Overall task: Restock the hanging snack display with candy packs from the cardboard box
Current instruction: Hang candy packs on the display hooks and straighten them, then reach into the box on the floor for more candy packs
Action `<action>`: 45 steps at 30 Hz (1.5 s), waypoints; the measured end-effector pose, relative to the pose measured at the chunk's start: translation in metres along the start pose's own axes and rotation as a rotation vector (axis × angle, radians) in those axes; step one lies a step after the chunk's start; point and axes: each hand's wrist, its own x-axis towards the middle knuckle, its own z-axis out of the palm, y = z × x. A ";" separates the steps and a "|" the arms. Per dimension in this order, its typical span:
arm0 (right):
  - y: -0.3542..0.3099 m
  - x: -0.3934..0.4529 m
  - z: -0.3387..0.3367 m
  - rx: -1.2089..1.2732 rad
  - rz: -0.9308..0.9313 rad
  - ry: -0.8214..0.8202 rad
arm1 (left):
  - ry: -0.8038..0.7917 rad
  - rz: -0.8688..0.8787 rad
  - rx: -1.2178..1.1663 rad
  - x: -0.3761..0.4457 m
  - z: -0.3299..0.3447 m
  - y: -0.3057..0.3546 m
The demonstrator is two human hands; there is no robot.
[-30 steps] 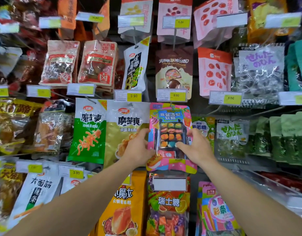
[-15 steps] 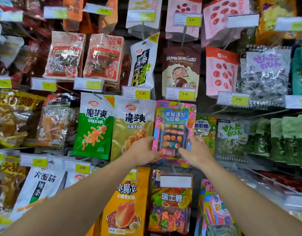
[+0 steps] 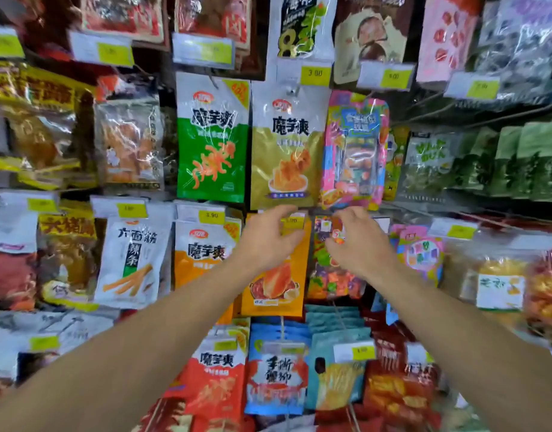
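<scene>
The pink and blue candy pack point(image 3: 355, 151) hangs on its hook in the display, right of a gold snack bag point(image 3: 287, 145). My left hand point(image 3: 268, 241) hovers just below it, fingers loosely curled and holding nothing. My right hand point(image 3: 359, 241) is beside it, also below the pack, fingers relaxed and empty. Neither hand touches the candy pack. The cardboard box is out of view.
Rows of hanging snack bags fill the wall: a green bag point(image 3: 212, 141), an orange bag point(image 3: 274, 269) behind my left hand, colourful candy bags point(image 3: 331, 269) behind my right. Yellow price tags point(image 3: 315, 73) stick out on hook ends. Green packs point(image 3: 518, 157) hang at right.
Both hands have let go of the candy pack and dropped below it; the pack now hangs free. The view has tilted downward, showing lower rows.
</scene>
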 end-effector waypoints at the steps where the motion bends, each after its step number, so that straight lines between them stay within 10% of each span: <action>1: -0.009 -0.010 0.006 -0.015 -0.004 -0.019 | -0.014 -0.003 -0.015 -0.010 -0.001 -0.008; 18: -0.120 -0.281 0.240 0.076 0.131 -0.776 | -0.393 -0.701 -0.198 -0.319 0.028 -0.230; 45: -0.021 -0.627 0.606 0.138 0.358 -1.556 | -0.642 -1.510 -0.194 -0.700 0.269 -0.434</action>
